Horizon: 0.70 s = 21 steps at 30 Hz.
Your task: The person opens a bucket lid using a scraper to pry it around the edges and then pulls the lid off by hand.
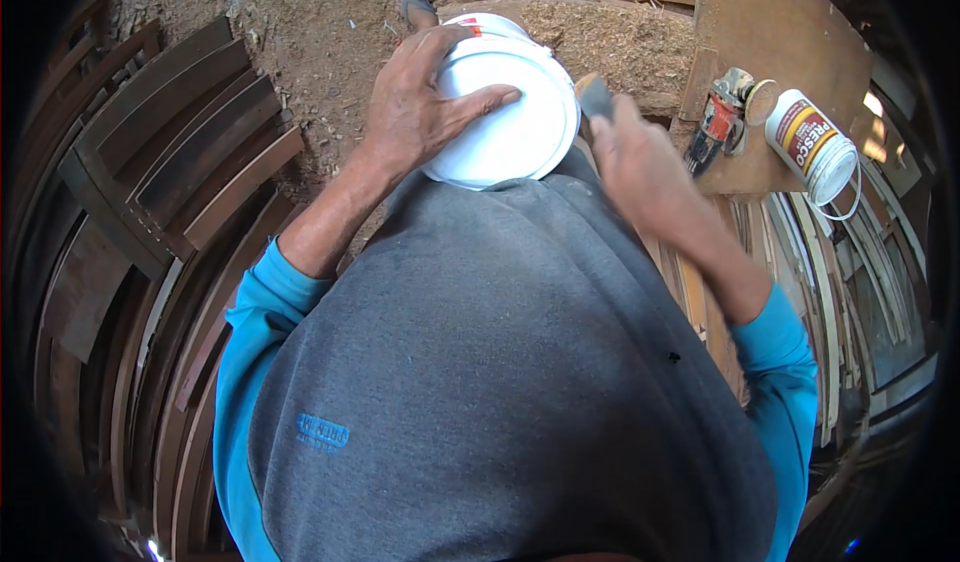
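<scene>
A white plastic bucket (pixel 535 127) lies tilted on its side against my lap, its round flat end toward me. My left hand (pixel 425 97) is closed on its left edge, the thumb pressed on the flat end and the fingers over the side. Just right of the rim, my right hand (pixel 640 152) is smeared by motion. Its fingers seem closed round a small grey tool with a tan edge (pixel 594 98), whose kind I cannot make out. Whether the tool touches the bucket does not show.
A red and black power grinder (pixel 718 122) lies on a wooden board (pixel 770 37) at the right. Beside it another white bucket (pixel 812 147) with a wire handle is tipped over. Wooden frames (pixel 180 162) are stacked at the left. Sawdust (pixel 630 42) covers the ground ahead.
</scene>
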### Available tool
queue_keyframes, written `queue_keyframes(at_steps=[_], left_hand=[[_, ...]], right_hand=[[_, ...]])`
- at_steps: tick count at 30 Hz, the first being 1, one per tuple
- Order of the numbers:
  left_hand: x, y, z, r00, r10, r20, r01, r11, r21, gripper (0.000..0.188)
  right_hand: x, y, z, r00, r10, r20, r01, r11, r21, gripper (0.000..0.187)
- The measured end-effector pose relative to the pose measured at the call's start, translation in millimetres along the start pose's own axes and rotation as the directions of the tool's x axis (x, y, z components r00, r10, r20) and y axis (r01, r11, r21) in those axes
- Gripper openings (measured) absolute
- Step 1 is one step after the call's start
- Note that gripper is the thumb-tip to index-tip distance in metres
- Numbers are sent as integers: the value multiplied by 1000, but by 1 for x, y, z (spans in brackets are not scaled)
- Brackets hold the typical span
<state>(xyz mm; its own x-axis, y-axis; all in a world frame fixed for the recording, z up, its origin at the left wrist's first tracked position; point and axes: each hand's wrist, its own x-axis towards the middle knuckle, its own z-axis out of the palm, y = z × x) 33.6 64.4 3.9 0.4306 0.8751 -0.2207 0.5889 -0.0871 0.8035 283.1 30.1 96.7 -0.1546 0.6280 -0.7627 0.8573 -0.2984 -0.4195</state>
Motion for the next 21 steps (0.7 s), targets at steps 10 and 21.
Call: queue_keyframes(at_steps=[10, 21], left_hand=[[-2, -4, 0, 999, -30, 9, 31, 999, -32, 61], [-5, -2, -4, 994, -93, 50, 99, 988, -120, 61]], right_hand=[[-23, 13, 38, 974, 47, -220, 6, 972, 235, 20], [-29, -20, 77, 929, 314, -197, -312, 949, 41, 17]])
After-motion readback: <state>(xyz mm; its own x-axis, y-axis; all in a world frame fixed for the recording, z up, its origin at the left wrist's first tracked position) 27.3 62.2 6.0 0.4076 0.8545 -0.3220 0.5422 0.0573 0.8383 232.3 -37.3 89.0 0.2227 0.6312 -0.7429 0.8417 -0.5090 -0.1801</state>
